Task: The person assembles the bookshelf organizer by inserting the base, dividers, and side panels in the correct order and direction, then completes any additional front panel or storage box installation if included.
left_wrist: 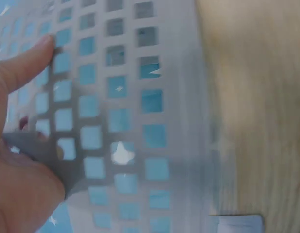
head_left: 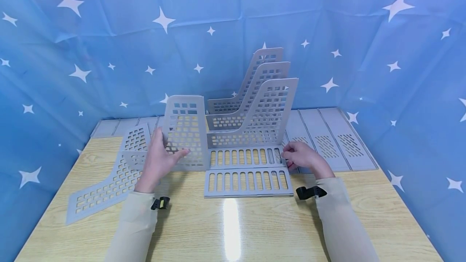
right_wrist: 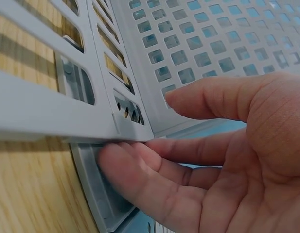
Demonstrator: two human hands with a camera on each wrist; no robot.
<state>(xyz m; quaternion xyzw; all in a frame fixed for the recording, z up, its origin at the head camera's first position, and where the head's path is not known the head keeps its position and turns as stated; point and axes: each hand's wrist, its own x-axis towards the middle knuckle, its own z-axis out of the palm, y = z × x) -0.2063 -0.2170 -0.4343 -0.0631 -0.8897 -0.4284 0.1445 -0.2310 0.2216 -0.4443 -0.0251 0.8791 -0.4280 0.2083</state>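
A grey plastic file rack, partly assembled, has several upright perforated dividers with stepped, sloping edges. In front of them lies the slotted base. My left hand holds an upright perforated panel by its left side, thumb across the front and fingers behind. In the left wrist view, square holes fill this panel. My right hand is at the base's right end. Its fingers curl under the base's edge in the right wrist view, while the thumb stays above, near a divider.
Another stepped perforated panel lies on the wooden table at the left. Grey flat panels with slits lie along the back, behind the rack and to its right. A blue star-patterned cloth hangs behind and beside the table.
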